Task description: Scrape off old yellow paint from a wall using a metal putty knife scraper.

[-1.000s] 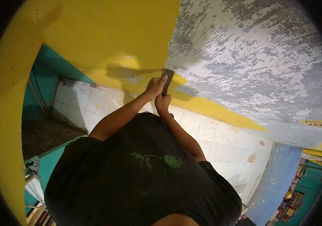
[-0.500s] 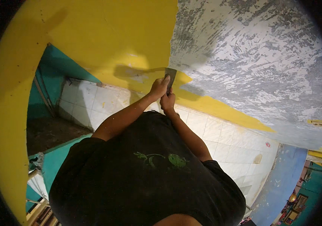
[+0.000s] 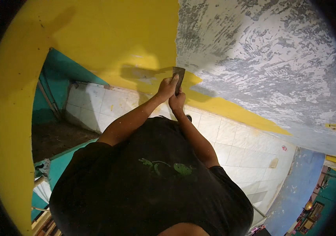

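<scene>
A flat, dark metal scraper blade (image 3: 179, 75) is pressed against the wall just where the glossy yellow painted surface (image 3: 109, 35) meets the rough, grey-and-white scraped plaster (image 3: 262, 59). The blade stands nearly upright, its top edge at the paint's boundary, and its lower part is hidden inside the 2 hands.

The left hand (image 3: 166, 89) is closed in a fist around the tool from the left side, knuckles up against the blade. The right hand (image 3: 177, 101) sits directly below and touching the left one, also curled tight around the tool's lower end; the handle itself cannot be seen. Both bare forearms rise from the black short-sleeved shirt with a green print (image 3: 164, 169), which fills the lower middle of the view.

A band of yellow paint (image 3: 234, 112) runs on to the right from the blade, between the scraped plaster above and white square wall tiles (image 3: 238, 145) below. Left of the arms, more white tiles stand beside a teal painted panel (image 3: 58, 78) and a dark patch of floor (image 3: 58, 137). At the lower right, a blue wall surface (image 3: 297, 185) shows.
</scene>
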